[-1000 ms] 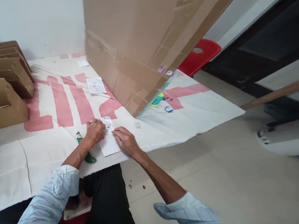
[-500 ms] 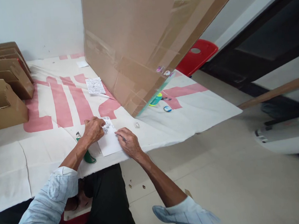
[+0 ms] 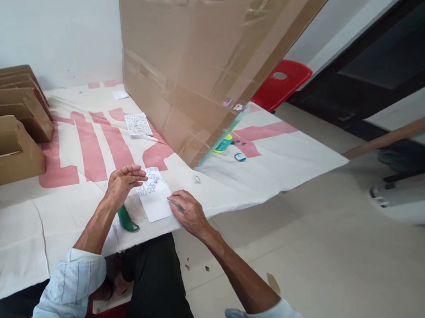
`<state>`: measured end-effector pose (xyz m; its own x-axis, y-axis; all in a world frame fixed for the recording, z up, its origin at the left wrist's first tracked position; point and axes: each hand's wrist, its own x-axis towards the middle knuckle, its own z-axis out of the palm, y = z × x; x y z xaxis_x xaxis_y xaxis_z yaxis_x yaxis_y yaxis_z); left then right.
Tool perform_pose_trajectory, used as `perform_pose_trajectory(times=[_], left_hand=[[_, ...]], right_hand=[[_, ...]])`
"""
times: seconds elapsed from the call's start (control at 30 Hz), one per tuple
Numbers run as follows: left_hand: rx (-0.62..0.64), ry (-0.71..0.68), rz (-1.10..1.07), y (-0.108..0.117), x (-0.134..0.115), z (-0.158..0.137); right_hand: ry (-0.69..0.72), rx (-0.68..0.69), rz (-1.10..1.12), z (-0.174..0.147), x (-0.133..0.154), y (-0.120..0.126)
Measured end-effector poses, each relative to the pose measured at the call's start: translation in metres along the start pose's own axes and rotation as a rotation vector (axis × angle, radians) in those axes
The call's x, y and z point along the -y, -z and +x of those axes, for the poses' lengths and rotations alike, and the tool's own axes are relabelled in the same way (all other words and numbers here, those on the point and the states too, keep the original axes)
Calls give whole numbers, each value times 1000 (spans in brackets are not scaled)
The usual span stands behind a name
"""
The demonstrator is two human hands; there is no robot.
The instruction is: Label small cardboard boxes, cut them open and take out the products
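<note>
A white sheet of paper [image 3: 157,208] lies near the table's front edge, its upper half covered with small drawn boxes. My left hand [image 3: 126,184] hovers at the sheet's upper left, fingers stretched out and holding nothing. At the lower right edge of the paper, my right hand [image 3: 188,213] is closed around a slim dark pen [image 3: 179,207], mostly hidden by the fingers. A green-handled cutter [image 3: 127,219] lies left of the paper, partly behind my left wrist. Farther back rests a second sheet, a densely patterned one [image 3: 138,125].
A tall cardboard panel [image 3: 195,69] stands across the table behind my right hand. Open cardboard boxes [image 3: 7,155] are at the left. A tape roll [image 3: 239,156] and a small clear object [image 3: 197,179] lie to the right. Beyond is a red chair [image 3: 284,83].
My left hand has lifted off the paper and moved left, its fingers straightening, uncovering more drawn boxes. My right hand has slid slightly down along the paper's edge.
</note>
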<state>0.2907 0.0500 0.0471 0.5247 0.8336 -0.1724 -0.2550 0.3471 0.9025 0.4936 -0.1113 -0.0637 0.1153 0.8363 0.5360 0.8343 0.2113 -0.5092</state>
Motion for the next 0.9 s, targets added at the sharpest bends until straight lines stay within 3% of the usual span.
perform_pose_trajectory(times=[0.13, 0.4, 0.67, 0.9], left_hand=[[-51, -100, 116, 10, 1, -17], [-172, -546, 846, 56, 18, -80], [-203, -589, 1091, 93, 42, -125], [-210, -552, 1113, 100, 47, -142]], right_hand=[[41, 81, -87, -12, 6, -1], [53, 144, -276, -31, 9, -12], [38, 139, -339, -44, 4, -3], [51, 115, -316, -47, -1, 0]])
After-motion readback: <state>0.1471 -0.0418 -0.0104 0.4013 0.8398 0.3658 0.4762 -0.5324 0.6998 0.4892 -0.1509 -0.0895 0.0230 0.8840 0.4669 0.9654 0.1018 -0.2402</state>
